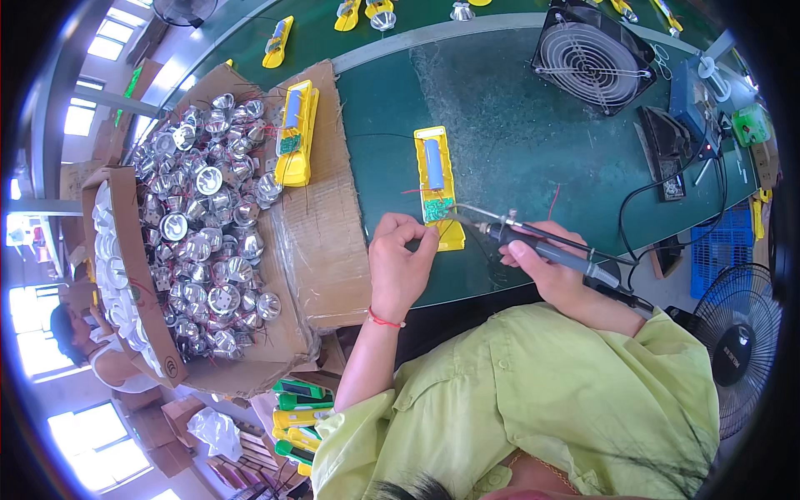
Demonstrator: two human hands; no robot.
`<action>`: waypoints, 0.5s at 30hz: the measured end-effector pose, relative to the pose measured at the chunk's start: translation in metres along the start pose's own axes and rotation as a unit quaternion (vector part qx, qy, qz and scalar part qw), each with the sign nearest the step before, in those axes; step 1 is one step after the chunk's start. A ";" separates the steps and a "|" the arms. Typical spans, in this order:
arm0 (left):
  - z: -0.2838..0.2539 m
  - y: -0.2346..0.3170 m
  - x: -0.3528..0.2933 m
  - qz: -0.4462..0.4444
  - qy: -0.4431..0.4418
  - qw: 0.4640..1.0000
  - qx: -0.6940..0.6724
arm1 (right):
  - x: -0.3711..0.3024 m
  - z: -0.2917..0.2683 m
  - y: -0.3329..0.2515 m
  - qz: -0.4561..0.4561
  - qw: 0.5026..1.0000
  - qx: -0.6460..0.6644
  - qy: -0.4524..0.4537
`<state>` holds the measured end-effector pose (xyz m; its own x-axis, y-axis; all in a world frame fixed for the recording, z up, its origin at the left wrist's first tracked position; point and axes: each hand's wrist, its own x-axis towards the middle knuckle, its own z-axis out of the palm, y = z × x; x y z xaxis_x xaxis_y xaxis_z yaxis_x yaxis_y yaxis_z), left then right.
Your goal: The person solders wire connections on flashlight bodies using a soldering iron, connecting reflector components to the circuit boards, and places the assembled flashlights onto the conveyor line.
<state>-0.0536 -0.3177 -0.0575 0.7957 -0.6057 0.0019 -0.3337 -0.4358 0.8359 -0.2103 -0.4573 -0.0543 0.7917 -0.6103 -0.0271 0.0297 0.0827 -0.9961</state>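
In front of me on the green table lies a yellow flashlight housing [446,158], open side up. It holds a blue cylindrical battery [434,165] and a small green circuit board [437,209], with thin wires sticking out. My right hand [546,258] grips a soldering iron [550,252] with a thin feed tube along it; its tip points at the board. My left hand [402,257] is pinched closed beside the board's lower edge. What its fingertips hold is too small to make out.
Left, a cardboard box [312,275] holds many silver reflector cups [208,181]; another yellow housing [296,133] rests on its flap. A square metal fan [587,62] and a blue soldering station [696,92] with cables stand at the right. More housings [277,43] line the far side.
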 end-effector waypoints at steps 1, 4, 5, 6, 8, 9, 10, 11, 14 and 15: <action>0.000 0.000 0.000 -0.001 0.000 1.000 0.000 | 0.000 -0.001 -0.002 0.001 1.000 0.000 -0.001; 0.000 -0.001 0.000 -0.006 0.001 1.000 -0.003 | -0.002 -0.004 -0.005 -0.003 1.000 0.020 0.021; 0.000 0.000 0.001 -0.008 -0.001 1.000 -0.001 | -0.002 -0.007 -0.006 -0.023 0.999 -0.021 -0.006; 0.000 0.001 0.000 -0.010 -0.003 1.000 0.002 | -0.003 -0.008 -0.007 -0.044 0.997 -0.062 -0.033; 0.001 0.000 -0.001 -0.004 -0.001 1.000 0.004 | -0.005 -0.007 -0.007 -0.034 0.997 -0.066 -0.029; 0.001 -0.001 -0.001 0.001 0.001 1.000 0.006 | -0.006 -0.007 -0.007 -0.024 0.997 -0.070 -0.025; 0.001 -0.002 -0.001 0.004 0.003 1.000 0.007 | -0.005 -0.007 -0.007 -0.028 0.997 -0.069 -0.026; 0.001 -0.004 -0.002 0.015 0.005 1.000 0.012 | -0.005 -0.008 -0.007 -0.029 0.997 -0.068 -0.032; 0.002 -0.007 -0.001 0.025 0.006 1.000 0.017 | -0.004 -0.009 -0.003 -0.034 0.995 -0.076 -0.047; 0.002 -0.007 0.000 0.023 0.004 1.000 0.016 | -0.003 -0.009 -0.002 -0.035 0.994 -0.085 -0.057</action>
<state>-0.0526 -0.3157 -0.0649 0.7831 -0.6203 0.0448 -0.3859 -0.4281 0.8172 -0.2187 -0.4627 -0.0525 0.8553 -0.5164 0.0421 -0.0095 -0.0968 -0.9953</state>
